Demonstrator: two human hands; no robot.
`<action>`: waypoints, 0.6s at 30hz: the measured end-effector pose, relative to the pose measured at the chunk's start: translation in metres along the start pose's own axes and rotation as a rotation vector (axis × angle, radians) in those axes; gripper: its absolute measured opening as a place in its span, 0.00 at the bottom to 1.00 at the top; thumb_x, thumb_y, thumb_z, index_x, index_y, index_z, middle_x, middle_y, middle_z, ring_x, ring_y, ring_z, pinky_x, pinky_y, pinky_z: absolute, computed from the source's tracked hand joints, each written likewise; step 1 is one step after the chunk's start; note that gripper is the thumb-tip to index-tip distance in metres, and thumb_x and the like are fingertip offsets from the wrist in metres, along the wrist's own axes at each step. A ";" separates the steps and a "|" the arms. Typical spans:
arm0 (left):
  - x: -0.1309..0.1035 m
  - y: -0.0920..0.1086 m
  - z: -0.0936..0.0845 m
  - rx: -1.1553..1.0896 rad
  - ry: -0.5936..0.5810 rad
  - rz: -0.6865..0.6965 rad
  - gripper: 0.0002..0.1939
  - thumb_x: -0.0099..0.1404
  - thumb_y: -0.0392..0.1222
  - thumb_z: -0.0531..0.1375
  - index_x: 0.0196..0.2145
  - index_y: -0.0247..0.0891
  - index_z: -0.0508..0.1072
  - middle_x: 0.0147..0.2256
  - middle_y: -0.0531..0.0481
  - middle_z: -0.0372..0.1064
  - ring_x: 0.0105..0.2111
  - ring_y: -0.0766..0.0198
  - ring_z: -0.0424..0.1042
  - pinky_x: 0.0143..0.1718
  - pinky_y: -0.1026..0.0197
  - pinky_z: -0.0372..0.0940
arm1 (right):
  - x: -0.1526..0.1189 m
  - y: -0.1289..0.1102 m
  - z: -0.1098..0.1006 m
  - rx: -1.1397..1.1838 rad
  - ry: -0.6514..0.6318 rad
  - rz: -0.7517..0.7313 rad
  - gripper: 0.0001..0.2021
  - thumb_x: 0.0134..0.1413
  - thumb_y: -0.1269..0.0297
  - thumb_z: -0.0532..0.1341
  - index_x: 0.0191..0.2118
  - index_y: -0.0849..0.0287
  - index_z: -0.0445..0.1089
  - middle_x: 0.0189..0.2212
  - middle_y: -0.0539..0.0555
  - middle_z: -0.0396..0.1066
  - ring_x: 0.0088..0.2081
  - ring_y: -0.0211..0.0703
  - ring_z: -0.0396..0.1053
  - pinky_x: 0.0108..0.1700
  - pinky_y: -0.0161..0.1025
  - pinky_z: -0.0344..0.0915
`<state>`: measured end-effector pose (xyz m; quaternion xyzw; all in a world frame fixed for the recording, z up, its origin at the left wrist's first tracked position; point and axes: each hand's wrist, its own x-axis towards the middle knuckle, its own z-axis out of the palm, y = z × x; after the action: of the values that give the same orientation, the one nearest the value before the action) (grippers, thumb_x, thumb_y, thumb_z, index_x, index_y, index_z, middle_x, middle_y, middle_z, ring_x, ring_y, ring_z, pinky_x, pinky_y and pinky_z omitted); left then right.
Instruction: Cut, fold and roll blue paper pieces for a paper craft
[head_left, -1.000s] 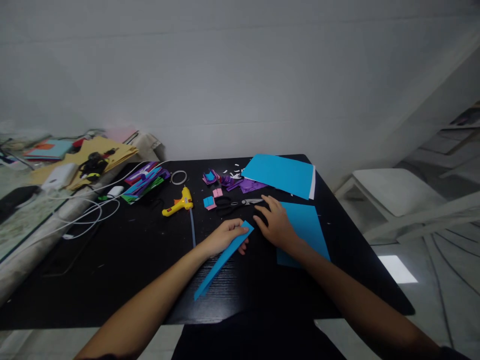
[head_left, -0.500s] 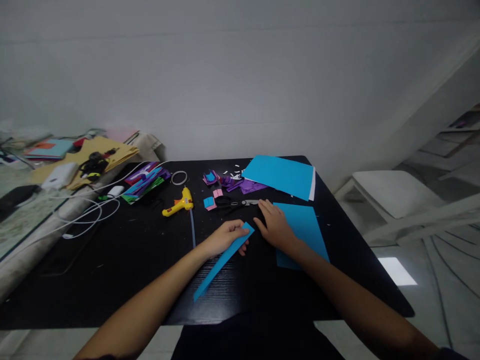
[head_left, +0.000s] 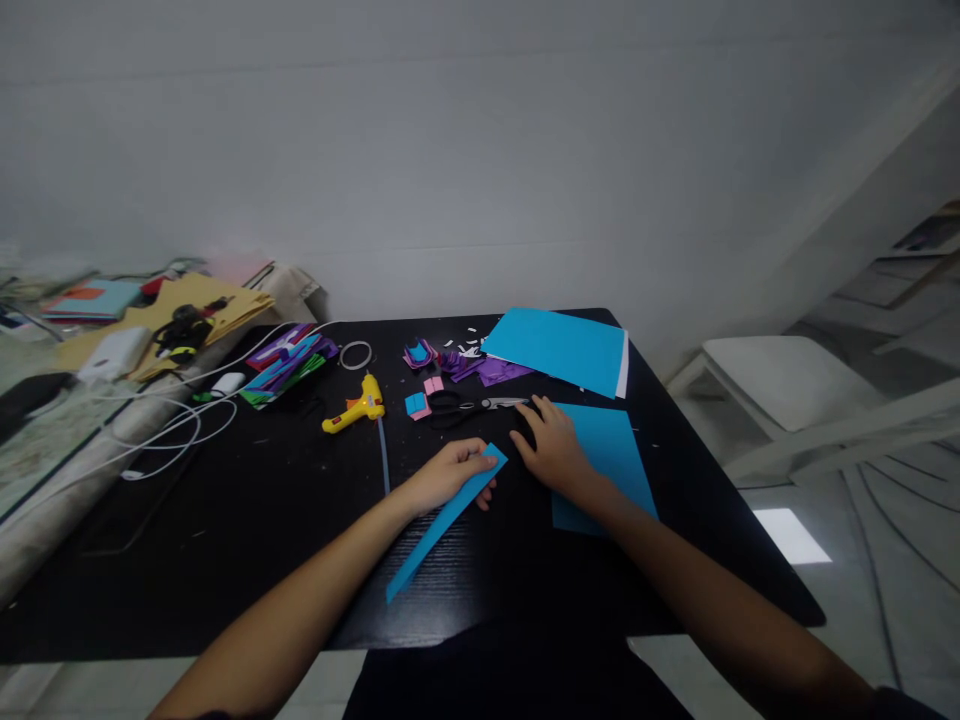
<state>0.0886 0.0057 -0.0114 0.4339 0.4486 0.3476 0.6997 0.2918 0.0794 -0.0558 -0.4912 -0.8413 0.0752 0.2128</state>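
A narrow blue paper strip (head_left: 442,524) is pinched near its upper end in my left hand (head_left: 452,474); its lower end points toward the table's front edge. My right hand (head_left: 553,448) has its fingers apart and holds nothing. It rests over the left side of a blue sheet (head_left: 616,455), with its fingertips close to the blade tips of the scissors (head_left: 504,403). The scissors' dark handles lie beside small pink and blue paper pieces (head_left: 417,404).
Behind lie a larger blue sheet (head_left: 559,347), purple paper (head_left: 502,371) and white scraps. On the left are a yellow glue gun (head_left: 357,406), a tape ring (head_left: 355,355), coloured strips (head_left: 289,365) and white cables. A white chair (head_left: 769,385) stands right of the black table (head_left: 262,520).
My right hand's fingers have spread and lifted slightly, uncovering more of the scissors' tips. My left hand and the strip have barely moved. The view has shifted slightly.
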 end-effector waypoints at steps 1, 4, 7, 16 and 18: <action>0.000 0.000 0.000 0.003 -0.001 0.001 0.22 0.58 0.56 0.69 0.32 0.35 0.69 0.27 0.50 0.72 0.23 0.65 0.75 0.25 0.64 0.71 | 0.000 0.000 0.000 0.001 -0.010 -0.001 0.25 0.66 0.57 0.54 0.63 0.64 0.66 0.66 0.70 0.59 0.68 0.68 0.54 0.66 0.62 0.54; 0.000 -0.001 0.000 0.011 -0.004 0.004 0.22 0.58 0.56 0.69 0.32 0.35 0.69 0.28 0.50 0.72 0.23 0.65 0.75 0.25 0.63 0.71 | 0.000 0.000 -0.001 0.012 -0.030 -0.004 0.24 0.67 0.57 0.53 0.63 0.63 0.66 0.66 0.68 0.59 0.68 0.67 0.54 0.65 0.63 0.53; 0.000 0.000 0.001 0.019 -0.002 0.002 0.22 0.58 0.57 0.69 0.31 0.35 0.68 0.27 0.50 0.72 0.23 0.65 0.75 0.25 0.63 0.72 | 0.001 0.000 0.000 0.021 -0.037 0.002 0.25 0.67 0.58 0.53 0.63 0.65 0.66 0.66 0.68 0.60 0.68 0.66 0.54 0.66 0.63 0.52; 0.001 0.000 0.001 0.043 -0.010 0.001 0.24 0.57 0.59 0.69 0.31 0.35 0.68 0.27 0.50 0.73 0.22 0.65 0.75 0.25 0.62 0.72 | 0.001 0.005 0.008 0.037 0.009 0.017 0.27 0.65 0.58 0.54 0.63 0.70 0.63 0.65 0.69 0.62 0.68 0.64 0.56 0.67 0.61 0.53; 0.001 0.000 0.001 0.052 -0.011 0.003 0.24 0.57 0.60 0.68 0.31 0.35 0.68 0.27 0.50 0.73 0.22 0.65 0.75 0.25 0.63 0.72 | 0.001 0.005 0.008 0.039 0.026 0.013 0.27 0.65 0.57 0.55 0.64 0.70 0.63 0.64 0.70 0.62 0.67 0.64 0.57 0.66 0.61 0.54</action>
<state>0.0895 0.0060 -0.0116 0.4546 0.4529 0.3344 0.6902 0.2918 0.0838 -0.0639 -0.4934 -0.8336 0.0868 0.2328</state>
